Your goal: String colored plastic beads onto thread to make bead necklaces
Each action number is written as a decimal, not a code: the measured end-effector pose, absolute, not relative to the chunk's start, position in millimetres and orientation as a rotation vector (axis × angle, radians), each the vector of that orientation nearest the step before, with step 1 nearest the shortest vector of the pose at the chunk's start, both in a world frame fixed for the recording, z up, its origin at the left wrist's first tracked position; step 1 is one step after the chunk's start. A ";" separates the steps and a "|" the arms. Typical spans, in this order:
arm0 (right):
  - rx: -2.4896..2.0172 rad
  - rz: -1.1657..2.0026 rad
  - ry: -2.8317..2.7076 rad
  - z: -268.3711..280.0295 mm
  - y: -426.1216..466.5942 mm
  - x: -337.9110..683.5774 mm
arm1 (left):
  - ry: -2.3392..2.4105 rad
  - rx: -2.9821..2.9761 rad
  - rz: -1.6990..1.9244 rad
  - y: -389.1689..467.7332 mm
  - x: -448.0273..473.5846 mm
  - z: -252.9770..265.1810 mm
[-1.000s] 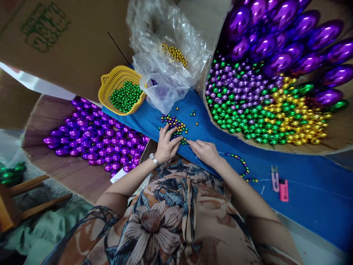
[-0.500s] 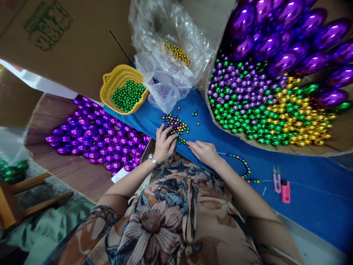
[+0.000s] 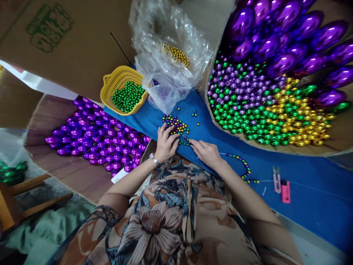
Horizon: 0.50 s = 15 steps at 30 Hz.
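Note:
Small green, gold and purple beads (image 3: 179,126) lie in a loose pile on a blue cloth (image 3: 212,134). My left hand (image 3: 166,144), with a silver watch at its wrist, rests at the pile's near edge with fingers apart and fingertips by the beads. My right hand (image 3: 206,152) is closed in a pinch on what looks like a thin needle (image 3: 186,138); its tip points left toward the beads. From behind this hand a pale thread runs right to a strung strand of beads (image 3: 245,165), curved on the cloth. Whether beads sit on the needle is hard to make out.
A yellow basket (image 3: 124,73) of green beads stands back left, beside a clear plastic bag (image 3: 171,33) with gold beads. Open boxes of shiny beads (image 3: 248,106) and purple beads (image 3: 102,136) flank the cloth. Pink thread snips (image 3: 276,180) and a pink lighter (image 3: 286,191) lie right.
My right hand has shifted slightly right and away from my left hand. The gap between them is wider, and the thin needle now shows there. My left fingers have lifted and spread a little.

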State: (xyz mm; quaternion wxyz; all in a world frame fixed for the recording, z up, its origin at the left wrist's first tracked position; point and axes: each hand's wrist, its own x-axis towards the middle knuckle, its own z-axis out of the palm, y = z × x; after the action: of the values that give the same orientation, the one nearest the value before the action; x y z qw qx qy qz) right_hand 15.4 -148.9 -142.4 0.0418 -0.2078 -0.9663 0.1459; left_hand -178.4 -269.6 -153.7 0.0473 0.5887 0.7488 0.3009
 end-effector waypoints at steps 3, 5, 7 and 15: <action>-0.677 0.446 -2.919 -142.9 -145.8 23.9 | 2.291 1.819 0.884 -263.9 -177.3 -152.7; -0.704 0.445 -2.907 -142.6 -144.7 27.9 | 2.283 1.847 0.866 -259.2 -174.8 -152.4; -0.735 0.445 -2.904 -142.2 -144.4 30.1 | 2.271 1.863 0.850 -254.2 -171.4 -151.9; -0.748 0.431 -2.906 -141.7 -144.6 30.1 | 2.293 1.903 0.803 -245.3 -168.4 -153.0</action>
State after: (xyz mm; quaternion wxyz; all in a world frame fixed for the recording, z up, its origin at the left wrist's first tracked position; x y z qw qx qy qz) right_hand 30.1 -144.6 -141.7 0.0549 -0.2462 -0.9572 0.1420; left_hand -168.4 -245.3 -153.0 0.0275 0.6164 0.7427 0.2602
